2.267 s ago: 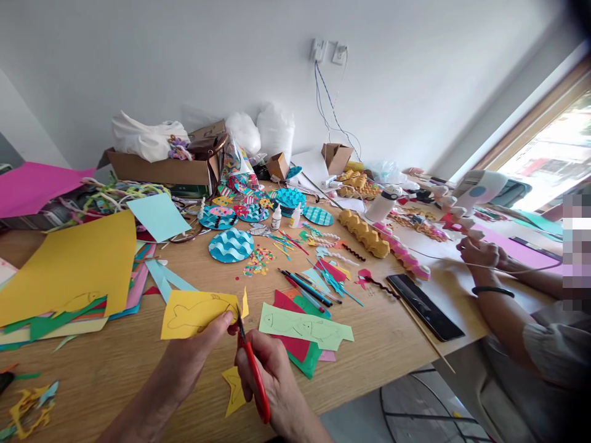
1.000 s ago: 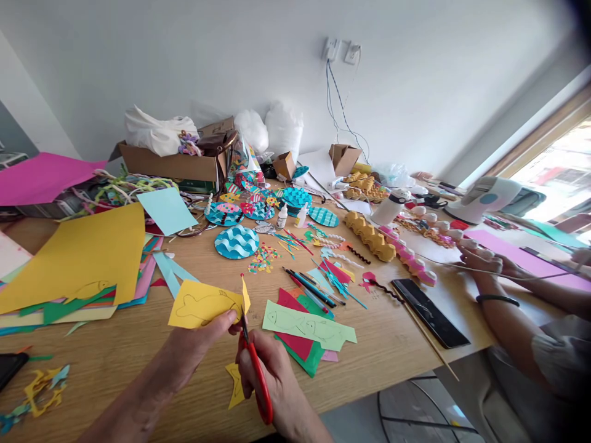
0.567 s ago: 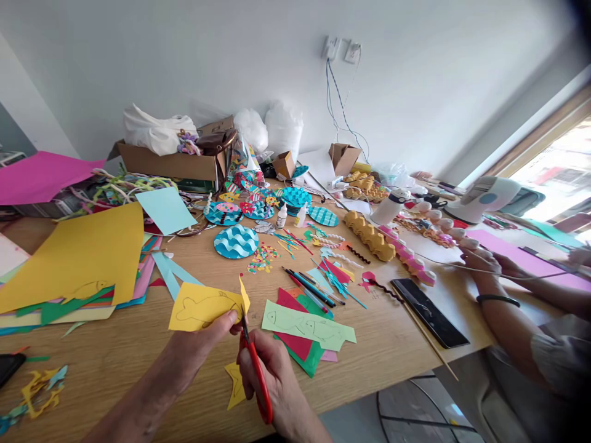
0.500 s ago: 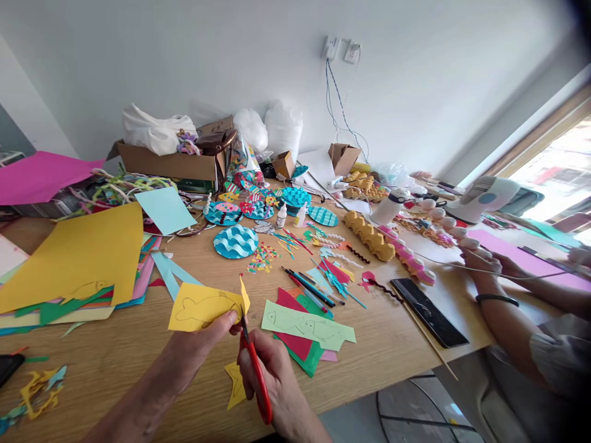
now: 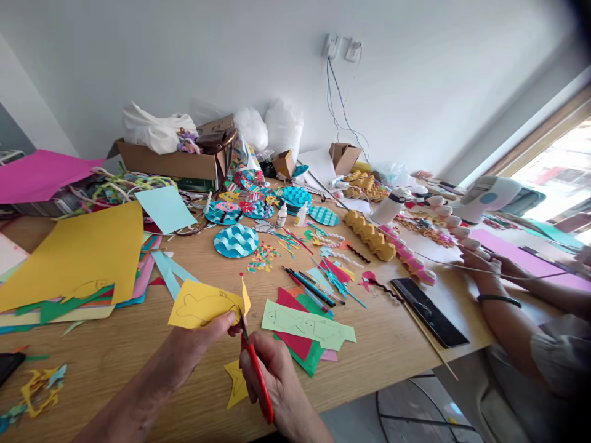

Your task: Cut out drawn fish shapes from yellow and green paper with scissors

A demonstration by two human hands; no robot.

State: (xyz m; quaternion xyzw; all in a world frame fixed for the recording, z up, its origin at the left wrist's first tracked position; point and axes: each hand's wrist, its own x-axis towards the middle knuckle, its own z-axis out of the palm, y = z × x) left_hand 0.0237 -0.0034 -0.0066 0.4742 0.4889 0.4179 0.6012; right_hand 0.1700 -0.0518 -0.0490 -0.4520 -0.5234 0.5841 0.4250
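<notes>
Yellow paper (image 5: 199,304) pinched by the left hand (image 5: 210,332) apparently touches red scissors (image 5: 259,378) the right hand (image 5: 277,372) grips.

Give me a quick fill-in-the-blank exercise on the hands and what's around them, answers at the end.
1. The right hand holds scissors with ____ handles.
2. The left hand grips a piece of yellow paper bearing a drawn outline of a ____.
3. In the head view, the pale green strip lies to the ____ of that paper.
4. The band on the other person's wrist is ____.

Missing words: red; fish; right; black.
</notes>
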